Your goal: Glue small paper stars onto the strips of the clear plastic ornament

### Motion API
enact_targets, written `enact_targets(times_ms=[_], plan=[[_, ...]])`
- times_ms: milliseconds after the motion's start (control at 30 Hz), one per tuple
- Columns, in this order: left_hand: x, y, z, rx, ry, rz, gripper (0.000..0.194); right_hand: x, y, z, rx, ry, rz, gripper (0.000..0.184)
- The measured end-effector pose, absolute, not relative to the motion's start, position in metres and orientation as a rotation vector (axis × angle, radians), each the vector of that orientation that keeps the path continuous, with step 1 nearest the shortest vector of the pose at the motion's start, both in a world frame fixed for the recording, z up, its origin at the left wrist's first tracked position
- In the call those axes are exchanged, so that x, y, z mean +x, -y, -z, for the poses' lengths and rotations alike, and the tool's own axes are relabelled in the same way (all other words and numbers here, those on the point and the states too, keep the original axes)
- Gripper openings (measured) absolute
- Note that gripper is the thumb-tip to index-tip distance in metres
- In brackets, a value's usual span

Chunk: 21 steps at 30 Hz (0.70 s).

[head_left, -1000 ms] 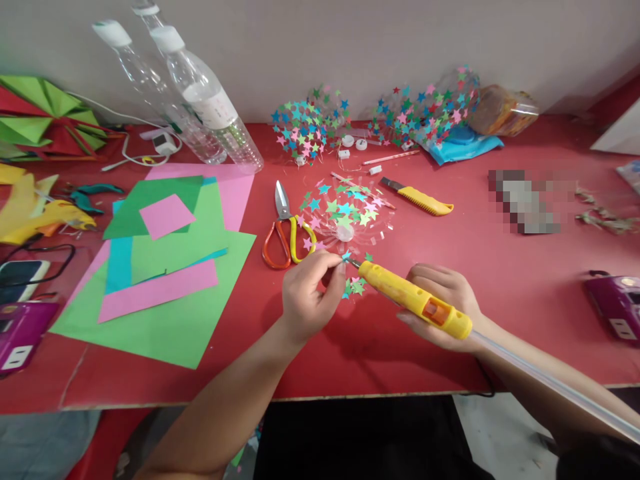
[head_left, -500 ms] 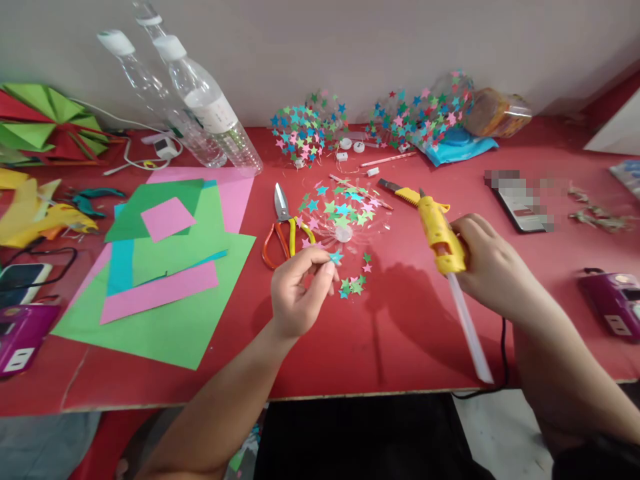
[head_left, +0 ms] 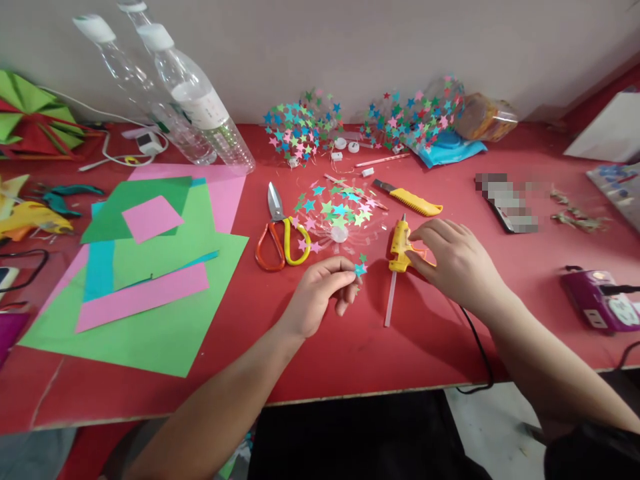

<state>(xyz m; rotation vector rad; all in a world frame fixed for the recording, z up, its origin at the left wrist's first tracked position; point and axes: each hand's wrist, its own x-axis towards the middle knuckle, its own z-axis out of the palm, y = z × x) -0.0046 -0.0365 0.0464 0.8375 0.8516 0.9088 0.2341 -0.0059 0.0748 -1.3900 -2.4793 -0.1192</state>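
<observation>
My left hand [head_left: 325, 293] is closed, pinching a blue paper star [head_left: 360, 269] between thumb and forefinger. Past its fingertips a green star [head_left: 363, 258] shows. On the right, a yellow glue gun [head_left: 399, 248] lies on the table with a clear glue stick [head_left: 391, 300] poking out of its back. My right hand [head_left: 457, 263] is at the gun's trigger side, thumb and fingers apart and not wrapped around it. Beyond my left hand sits a clear plastic piece with a round hub [head_left: 339, 233] and splayed strips, partly covered with coloured stars [head_left: 340, 209].
Red-and-yellow-handled scissors [head_left: 280, 233] lie left of the stars, a yellow utility knife [head_left: 415, 200] behind the gun. Coloured paper sheets [head_left: 150, 347] cover the left side. Plastic bottles [head_left: 200, 107] and star-covered balls [head_left: 295, 130] stand along the wall. A phone [head_left: 505, 203] lies right.
My right hand drew the glue gun away from the star, turned it, laid it on the table and loosened its fingers. My left hand, still pinching the blue star, shifted slightly right.
</observation>
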Motion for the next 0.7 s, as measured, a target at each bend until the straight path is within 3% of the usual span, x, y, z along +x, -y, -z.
enact_targets(times_ms=[100,200,467,700], plan=[[-0.005,0.035,-0.052,0.747,-0.843,-0.889,0.012,0.213,0.012,-0.089,-0.861,2.518,-0.002,0.007],[-0.005,0.035,-0.057,0.704,-0.821,-0.872,0.012,0.195,0.011,-0.095,-0.623,2.569,0.091,0.006],[-0.008,0.035,-0.061,0.638,-0.791,-0.934,0.014,0.179,-0.002,-0.097,-0.522,2.588,0.327,0.006],[-0.011,0.038,-0.066,0.599,-0.771,-0.960,0.014,0.178,-0.006,-0.093,-0.452,2.557,0.331,0.001]])
